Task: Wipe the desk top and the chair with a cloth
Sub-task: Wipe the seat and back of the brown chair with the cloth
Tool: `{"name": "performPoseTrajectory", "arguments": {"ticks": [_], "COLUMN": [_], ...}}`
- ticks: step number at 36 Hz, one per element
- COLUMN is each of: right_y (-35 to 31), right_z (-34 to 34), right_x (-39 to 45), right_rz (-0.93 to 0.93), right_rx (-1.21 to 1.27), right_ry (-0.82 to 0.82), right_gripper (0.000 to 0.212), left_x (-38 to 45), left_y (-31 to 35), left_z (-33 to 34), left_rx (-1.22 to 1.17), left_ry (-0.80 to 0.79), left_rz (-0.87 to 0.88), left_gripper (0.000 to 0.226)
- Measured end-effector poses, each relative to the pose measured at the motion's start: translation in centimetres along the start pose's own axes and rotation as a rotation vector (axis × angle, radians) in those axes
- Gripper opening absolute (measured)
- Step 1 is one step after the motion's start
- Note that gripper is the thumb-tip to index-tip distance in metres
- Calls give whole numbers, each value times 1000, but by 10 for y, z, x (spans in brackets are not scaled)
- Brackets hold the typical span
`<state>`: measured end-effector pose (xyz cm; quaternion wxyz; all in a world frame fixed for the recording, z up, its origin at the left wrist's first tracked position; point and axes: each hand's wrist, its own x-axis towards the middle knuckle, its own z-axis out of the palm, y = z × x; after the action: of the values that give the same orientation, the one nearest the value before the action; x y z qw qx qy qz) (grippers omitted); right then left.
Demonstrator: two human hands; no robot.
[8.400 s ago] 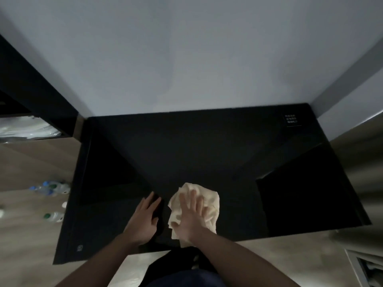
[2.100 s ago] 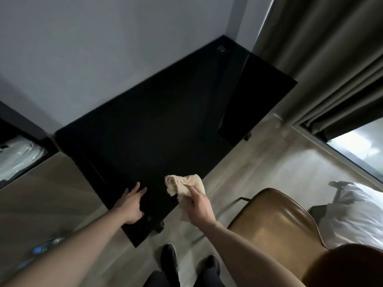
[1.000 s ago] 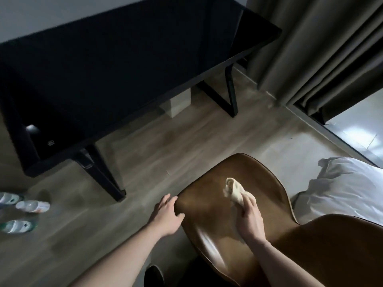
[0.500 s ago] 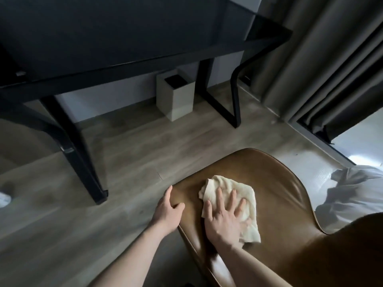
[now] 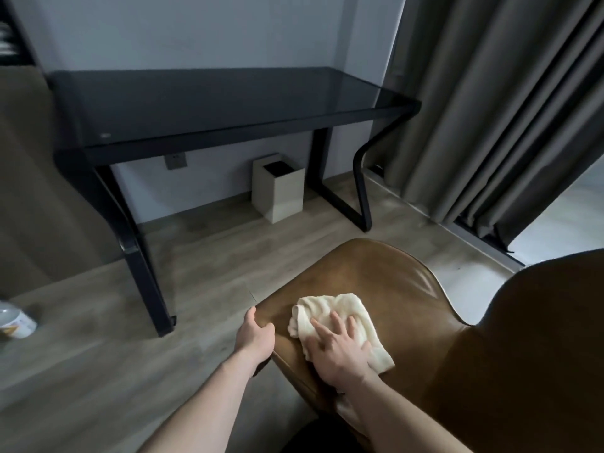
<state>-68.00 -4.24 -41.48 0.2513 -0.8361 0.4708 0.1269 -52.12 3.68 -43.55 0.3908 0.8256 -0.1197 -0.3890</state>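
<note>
Right hand [image 5: 340, 351] lies flat with fingers spread, palm pressing the cloth [image 5: 340, 322] onto the seat of the brown chair [image 5: 376, 276]; it grips nothing, just pins the cloth down. Left hand [image 5: 256, 336] curls over the seat's front-left edge, thumb on top and fingers wrapped under the rim, bracing the chair. Cloth is cream, loosely folded, rumpled, lying on the near-left part of the seat; looks soft, light and limp, so it probably bunches and slides under the palm unless pressure stays even. Best hold is likely a flat palm over its middle, or a pinch on a folded edge to reposition it. Seat looks like smooth leather or vinyl with a glossy sheen, likely slick, so the cloth should glide with little drag; the curved shell and raised rim mean the cloth has to follow the contour. Chair may shift when pushed, so the edge grip seems sensible; base not visible, weight hard to judge. Chair back [image 5: 529, 338] sits at right, untouched by the cloth now. Desk surface [image 5: 209, 103], dark glass, stands well apart beyond the floor [image 5: 81, 371]. Small bin [image 5: 279, 191] stands under the desk, curtain [image 5: 490, 109] at right, a bottle [image 5: 14, 322] on the floor at far left.
</note>
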Motion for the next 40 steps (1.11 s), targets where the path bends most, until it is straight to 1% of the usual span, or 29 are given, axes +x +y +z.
{"name": "performPoseTrajectory", "arguments": {"ticks": [3,8,10,13,15,20,23,27,31,35,37,38,40], "right_y": [5,14,16,21,26,25,22,22,21,23,35,43,56], "right_z": [1,0,-4,-16,-26,-50,-55,-54,-43,-21,-10,-5,3], "right_x": [5,37,59,93,116,163,172,160,118,64,50,46,45], "right_rz": [-4,-3,-7,-33,-51,-37,-15,-17,-4,5,47,73,110], "right_rx": [46,-61,-60,-71,-78,-94,-104,-126,-114,-125,-83,-83,-144], "right_ry": [31,90,98,95,120,172,179,147,101,136,151,125,97], "right_gripper": [61,70,71,71,70,70,69,66,65,63,63,67,88], "left_x": [-9,9,17,24,28,39,46,47,42,34,30,29,28], "left_y": [4,9,13,17,17,20,22,27,34,39,40,39,38], "left_z": [0,7,10,16,19,22,25,25,23,19,18,17,16], "left_rx": [31,159,253,435,500,557,560,584,599,605,600,598,598], "left_ry": [16,7,-4,-1,-5,-4,-8,-42,-65,-79,-91,-94,-98], "left_rz": [-2,-22,7,79,97,122,122,102,75,50,42,40,39], "left_gripper": [68,70,70,64,62,63,63,61,60,60,60,60,61]}}
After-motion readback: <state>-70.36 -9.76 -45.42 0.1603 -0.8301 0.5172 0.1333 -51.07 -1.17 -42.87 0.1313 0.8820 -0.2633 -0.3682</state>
